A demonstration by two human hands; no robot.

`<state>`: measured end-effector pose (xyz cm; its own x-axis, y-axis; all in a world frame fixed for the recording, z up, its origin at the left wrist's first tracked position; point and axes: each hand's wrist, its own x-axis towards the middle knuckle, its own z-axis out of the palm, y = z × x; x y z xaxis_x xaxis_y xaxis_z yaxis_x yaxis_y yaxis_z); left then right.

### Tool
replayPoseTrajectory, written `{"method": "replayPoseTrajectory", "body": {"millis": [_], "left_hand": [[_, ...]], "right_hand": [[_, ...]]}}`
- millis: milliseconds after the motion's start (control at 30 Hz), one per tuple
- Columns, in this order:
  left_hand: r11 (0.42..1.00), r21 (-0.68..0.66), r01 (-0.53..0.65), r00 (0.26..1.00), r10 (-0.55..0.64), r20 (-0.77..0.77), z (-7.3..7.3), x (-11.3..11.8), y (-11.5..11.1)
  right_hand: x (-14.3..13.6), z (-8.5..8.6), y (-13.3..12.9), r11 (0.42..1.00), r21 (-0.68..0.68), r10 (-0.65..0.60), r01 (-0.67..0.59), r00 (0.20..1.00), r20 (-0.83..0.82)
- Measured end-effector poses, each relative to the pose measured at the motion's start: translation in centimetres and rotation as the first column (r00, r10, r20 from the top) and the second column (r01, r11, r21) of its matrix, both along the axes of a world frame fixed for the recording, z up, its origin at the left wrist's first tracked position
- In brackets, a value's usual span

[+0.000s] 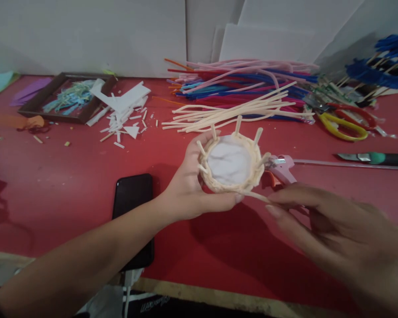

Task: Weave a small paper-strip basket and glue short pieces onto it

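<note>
My left hand (202,194) is clamped on the small woven basket (205,174), rim toward me, held above the red table (82,176). My right hand (338,229), apart from the left, pinches the cream strand (257,195) at the basket's near edge. Pink glue gun (281,165) just beside the basket; black phone (132,196) under my left forearm.

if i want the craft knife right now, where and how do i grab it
I'd take the craft knife by its black handle, coming from the right, since the bare blade points left. Pinch from above, as a thin clear rod runs along the near side.
</note>
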<state>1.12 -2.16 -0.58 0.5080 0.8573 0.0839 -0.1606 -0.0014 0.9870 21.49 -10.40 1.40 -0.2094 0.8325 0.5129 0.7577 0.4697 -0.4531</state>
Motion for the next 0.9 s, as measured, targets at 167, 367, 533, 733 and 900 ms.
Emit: {"method": "replayPoseTrajectory", "body": {"millis": [167, 367, 533, 733, 900], "left_hand": [[0.997, 0.008, -0.083, 0.996, 0.082, 0.021, -0.1, 0.2, -0.1], [0.995, -0.023, -0.096, 0.995, 0.096, 0.017, 0.0, 0.0, -0.2], [0.998, -0.014, -0.067, 0.998, 0.067, 0.020, 0.3, 0.0, -0.2], [0.998, 0.002, -0.058, 0.998, 0.058, -0.026, 0.5, -0.1, -0.2], [0.998, 0.001, -0.057, 0.998, 0.057, 0.009, 0.3, -0.1, -0.2]], "right_hand": [[0.0, -0.7, -0.6, 0.964, -0.216, 0.062, -0.156, 0.920, -0.387], [-0.3, 0.1, -0.3, 0.929, -0.231, 0.188, -0.289, 0.907, -0.378], [-0.2, 0.0, -0.3, 0.903, -0.237, 0.260, -0.359, 0.894, -0.364], [0.7, -0.1, 0.3, 0.936, -0.340, -0.015, -0.093, 0.953, -0.303], [3.7, -1.3, 2.3, 0.783, -0.371, -0.512, 0.500, 0.856, 0.071]]}}
